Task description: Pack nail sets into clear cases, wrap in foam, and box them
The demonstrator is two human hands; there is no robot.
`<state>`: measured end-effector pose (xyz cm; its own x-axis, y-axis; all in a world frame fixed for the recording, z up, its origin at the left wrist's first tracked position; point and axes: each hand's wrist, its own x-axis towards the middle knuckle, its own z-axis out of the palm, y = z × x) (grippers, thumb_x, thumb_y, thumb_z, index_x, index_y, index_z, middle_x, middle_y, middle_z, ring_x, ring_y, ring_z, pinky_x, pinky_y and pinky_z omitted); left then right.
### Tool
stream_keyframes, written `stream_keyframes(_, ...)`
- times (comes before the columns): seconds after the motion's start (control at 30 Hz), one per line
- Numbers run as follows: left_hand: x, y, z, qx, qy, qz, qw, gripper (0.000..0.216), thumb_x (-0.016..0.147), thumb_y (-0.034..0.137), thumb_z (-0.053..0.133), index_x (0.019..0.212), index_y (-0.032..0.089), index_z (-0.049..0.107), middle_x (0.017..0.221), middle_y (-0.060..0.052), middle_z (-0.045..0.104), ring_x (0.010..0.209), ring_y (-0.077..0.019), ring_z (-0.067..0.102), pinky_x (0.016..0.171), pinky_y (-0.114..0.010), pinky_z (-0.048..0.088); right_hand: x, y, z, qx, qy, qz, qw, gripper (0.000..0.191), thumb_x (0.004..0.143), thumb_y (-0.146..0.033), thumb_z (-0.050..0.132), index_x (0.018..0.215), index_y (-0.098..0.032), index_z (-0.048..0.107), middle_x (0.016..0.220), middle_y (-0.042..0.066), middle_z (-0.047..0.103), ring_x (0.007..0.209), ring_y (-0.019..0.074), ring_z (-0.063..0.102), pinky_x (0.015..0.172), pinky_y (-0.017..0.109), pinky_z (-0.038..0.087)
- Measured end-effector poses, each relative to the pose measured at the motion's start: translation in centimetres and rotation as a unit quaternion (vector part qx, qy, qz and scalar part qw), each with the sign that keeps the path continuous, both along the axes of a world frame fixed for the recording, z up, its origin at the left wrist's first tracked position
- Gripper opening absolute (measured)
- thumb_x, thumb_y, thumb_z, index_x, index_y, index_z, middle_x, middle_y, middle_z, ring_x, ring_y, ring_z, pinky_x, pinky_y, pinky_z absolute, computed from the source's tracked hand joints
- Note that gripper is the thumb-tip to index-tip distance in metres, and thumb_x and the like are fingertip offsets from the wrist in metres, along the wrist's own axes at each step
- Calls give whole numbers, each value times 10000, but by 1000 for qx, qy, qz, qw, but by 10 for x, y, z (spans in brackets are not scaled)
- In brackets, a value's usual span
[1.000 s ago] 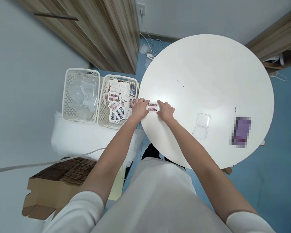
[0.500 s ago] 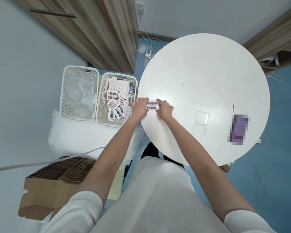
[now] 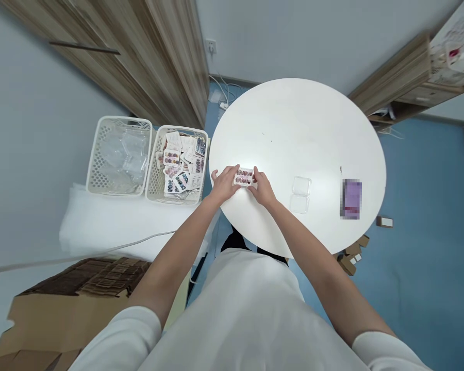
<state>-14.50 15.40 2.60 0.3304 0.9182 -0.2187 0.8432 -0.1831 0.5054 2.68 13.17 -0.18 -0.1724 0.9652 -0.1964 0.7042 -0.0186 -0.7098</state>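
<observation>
Between my two hands, near the left edge of the round white table, is a small white card of press-on nails [image 3: 244, 177] with two rows of pinkish, dark-patterned nails. My left hand [image 3: 225, 184] grips its left edge, thumb and fingers closed on it. On the right edge, my right hand [image 3: 263, 188] pinches the same card. Farther right on the tabletop lies a clear plastic case [image 3: 300, 195], opened flat into two halves.
White baskets stand left of the table [image 3: 305, 123]: one basket [image 3: 149, 178] holds several nail cards, the other basket [image 3: 90, 175] clear plastic cases. A blurred purple object [image 3: 351, 198] lies at the table's right. Cardboard [image 3: 62, 319] is at lower left, small boxes [image 3: 348, 264] on the floor.
The view has shifted, showing more floor at the right. Both hands still hold the nail card, and the right fingers have moved farther along its edge.
</observation>
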Motion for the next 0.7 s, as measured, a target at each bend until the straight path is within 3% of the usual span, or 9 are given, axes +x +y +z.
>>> stream_keyframes(0.27,41,-39,14,42,-77,-58,994,675,728,265,568,1328,270,258,1235,-76,461,1046,-225,494,972,-416,161,62,-54,36,66,29,-6,997,623,778,-276,529,1336,-276,251,1022,68,490,868,201,490,809,399,436)
stream_keyframes(0.47,74,-61,24,59,-92,-111,988,676,699,258,609,1302,254,305,1193,-78,476,1055,-218,481,931,-383,231,111,-81,43,73,48,18,996,594,759,-332,559,1296,-271,313,1008,71,499,900,216,486,809,414,433)
stream_keyframes(0.6,105,-72,33,33,-67,-132,988,653,664,324,653,1253,261,378,1168,-82,480,1098,-255,437,907,-392,269,146,-100,45,92,51,23,994,602,721,-348,605,1261,-269,351,1049,76,498,981,236,472,845,428,415)
stream_keyframes(0.7,130,-82,31,9,-58,-155,986,656,625,362,683,1217,264,417,1146,-79,483,1085,-264,436,896,-399,288,173,-117,38,95,46,24,994,589,709,-360,617,1238,-261,379,1081,81,493,1023,247,453,868,437,401)
